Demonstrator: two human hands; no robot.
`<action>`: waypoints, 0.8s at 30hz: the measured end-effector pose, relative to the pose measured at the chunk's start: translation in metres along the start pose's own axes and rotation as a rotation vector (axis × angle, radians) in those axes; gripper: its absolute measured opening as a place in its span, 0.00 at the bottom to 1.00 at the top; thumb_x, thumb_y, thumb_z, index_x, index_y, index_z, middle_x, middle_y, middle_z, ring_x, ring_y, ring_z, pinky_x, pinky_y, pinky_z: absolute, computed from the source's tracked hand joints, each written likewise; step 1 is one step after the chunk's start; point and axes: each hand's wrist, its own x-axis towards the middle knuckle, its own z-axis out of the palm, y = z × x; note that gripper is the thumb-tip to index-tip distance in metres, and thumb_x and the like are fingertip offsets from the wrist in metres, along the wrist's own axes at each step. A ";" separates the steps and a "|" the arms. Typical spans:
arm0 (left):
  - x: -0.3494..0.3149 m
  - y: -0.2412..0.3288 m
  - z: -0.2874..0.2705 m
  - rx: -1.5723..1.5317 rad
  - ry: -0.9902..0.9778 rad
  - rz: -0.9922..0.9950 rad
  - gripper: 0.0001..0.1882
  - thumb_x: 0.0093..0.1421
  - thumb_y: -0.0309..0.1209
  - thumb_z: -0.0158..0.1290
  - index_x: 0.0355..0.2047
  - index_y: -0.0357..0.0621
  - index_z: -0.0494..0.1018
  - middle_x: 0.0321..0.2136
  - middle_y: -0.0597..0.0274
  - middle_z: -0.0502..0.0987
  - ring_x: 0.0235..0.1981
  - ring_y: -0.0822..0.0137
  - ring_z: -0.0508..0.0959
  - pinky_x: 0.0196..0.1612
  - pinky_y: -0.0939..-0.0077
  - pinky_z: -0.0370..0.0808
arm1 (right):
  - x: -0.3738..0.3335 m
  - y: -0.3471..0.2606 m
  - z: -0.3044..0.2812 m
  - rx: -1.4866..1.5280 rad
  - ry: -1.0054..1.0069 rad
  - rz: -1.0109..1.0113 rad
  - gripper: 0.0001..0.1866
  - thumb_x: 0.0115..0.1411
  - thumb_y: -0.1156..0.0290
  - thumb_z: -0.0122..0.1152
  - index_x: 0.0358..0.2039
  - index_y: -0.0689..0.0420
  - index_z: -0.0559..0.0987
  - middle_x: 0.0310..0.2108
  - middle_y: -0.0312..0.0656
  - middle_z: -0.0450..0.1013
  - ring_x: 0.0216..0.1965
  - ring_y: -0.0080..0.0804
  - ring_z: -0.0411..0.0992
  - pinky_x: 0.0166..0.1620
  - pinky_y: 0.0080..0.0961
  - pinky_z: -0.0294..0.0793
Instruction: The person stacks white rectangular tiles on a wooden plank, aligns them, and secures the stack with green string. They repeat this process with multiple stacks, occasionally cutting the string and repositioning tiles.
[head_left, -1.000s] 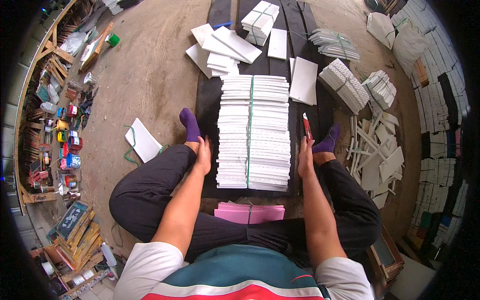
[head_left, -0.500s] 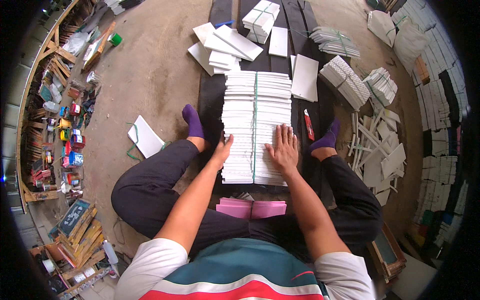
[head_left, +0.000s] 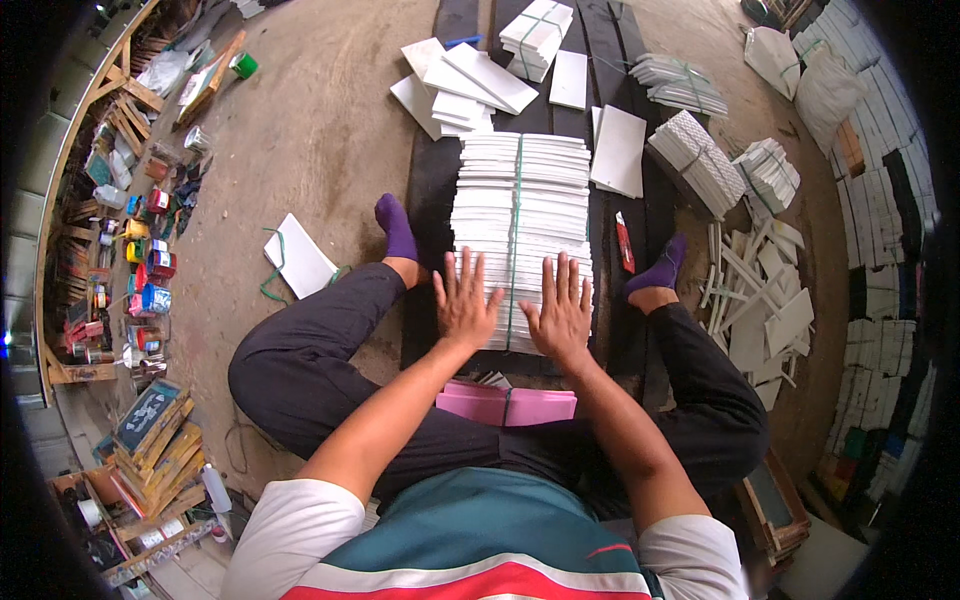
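Between my legs lies a long bundle of white foam sheets (head_left: 515,215), with a green string running lengthwise over its middle. My left hand (head_left: 466,305) rests palm down on the near left part of the bundle, its fingers stretched out. To the right of the string, my right hand (head_left: 560,310) is laid flat in the same way, fingers spread. Neither hand holds anything. A pink bundle (head_left: 480,403) with a dark tie sits against my lap, just nearer than the white one.
Loose white sheets (head_left: 490,75) and a tied white stack (head_left: 538,35) lie on the dark boards ahead. A red cutter knife (head_left: 624,240) is by my right foot. White offcuts (head_left: 760,300) are heaped at the right; paint cans (head_left: 160,262) line the left.
My left hand has moved from the bundle's left side onto its top. My right hand has shifted slightly nearer, staying flat. The whole view has tilted a little.
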 end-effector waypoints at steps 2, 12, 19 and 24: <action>-0.016 0.006 0.009 0.080 -0.229 0.027 0.39 0.74 0.56 0.36 0.78 0.54 0.44 0.79 0.57 0.39 0.79 0.47 0.37 0.75 0.35 0.34 | -0.016 0.003 0.014 0.086 -0.151 -0.012 0.48 0.69 0.32 0.40 0.77 0.53 0.51 0.79 0.53 0.42 0.79 0.51 0.40 0.76 0.56 0.38; -0.001 -0.001 0.009 0.032 -0.300 0.039 0.40 0.73 0.58 0.39 0.78 0.56 0.45 0.79 0.54 0.38 0.78 0.43 0.36 0.74 0.34 0.37 | 0.005 0.013 0.011 0.088 -0.126 -0.013 0.44 0.69 0.34 0.45 0.77 0.46 0.55 0.78 0.51 0.46 0.79 0.49 0.42 0.76 0.54 0.41; 0.069 -0.061 0.023 -0.976 -0.010 -0.572 0.50 0.66 0.52 0.59 0.76 0.39 0.46 0.74 0.41 0.52 0.75 0.49 0.54 0.73 0.57 0.53 | 0.047 0.079 0.008 0.676 -0.003 0.438 0.50 0.63 0.43 0.65 0.76 0.55 0.54 0.76 0.57 0.49 0.77 0.50 0.48 0.74 0.46 0.48; 0.087 -0.058 0.025 -1.313 -0.347 -0.695 0.54 0.63 0.44 0.64 0.77 0.44 0.41 0.74 0.51 0.55 0.74 0.57 0.55 0.73 0.63 0.53 | 0.066 0.111 0.056 1.385 -0.146 0.513 0.49 0.64 0.55 0.70 0.76 0.60 0.53 0.69 0.54 0.63 0.69 0.41 0.62 0.70 0.33 0.58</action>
